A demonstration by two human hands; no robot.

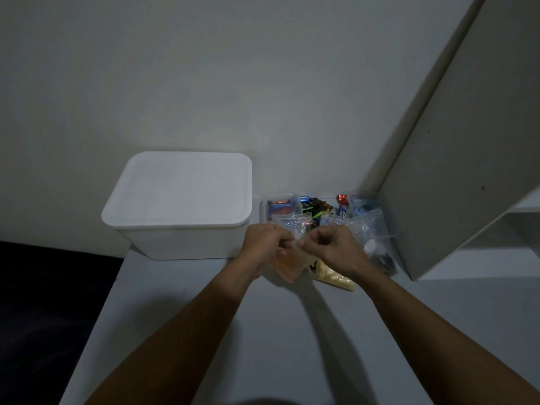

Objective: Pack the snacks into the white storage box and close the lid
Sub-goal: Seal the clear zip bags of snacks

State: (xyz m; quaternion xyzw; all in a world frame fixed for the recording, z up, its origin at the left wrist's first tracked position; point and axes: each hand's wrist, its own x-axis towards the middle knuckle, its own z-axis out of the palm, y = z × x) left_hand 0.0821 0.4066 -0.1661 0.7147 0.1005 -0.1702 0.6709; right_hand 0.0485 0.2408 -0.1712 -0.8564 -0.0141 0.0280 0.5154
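Note:
The white storage box [181,232] stands at the back left of the table with its lid [178,188] on. To its right lies a pile of snacks: wrapped bars in a clear tray [280,207], dark sweet wrappers [317,209] and several clear zip bags. My left hand [263,244] and my right hand [330,247] both pinch the top edge of a clear bag of orange snacks [287,266], held just above the table. A bag of pale yellow pieces [336,277] lies under my right wrist.
A white cabinet door [467,141] stands open at the right, with shelves [523,209] behind it. A bag with dark round biscuits [382,258] lies by the door's foot. The table's [277,331] left edge drops to a dark area [43,317].

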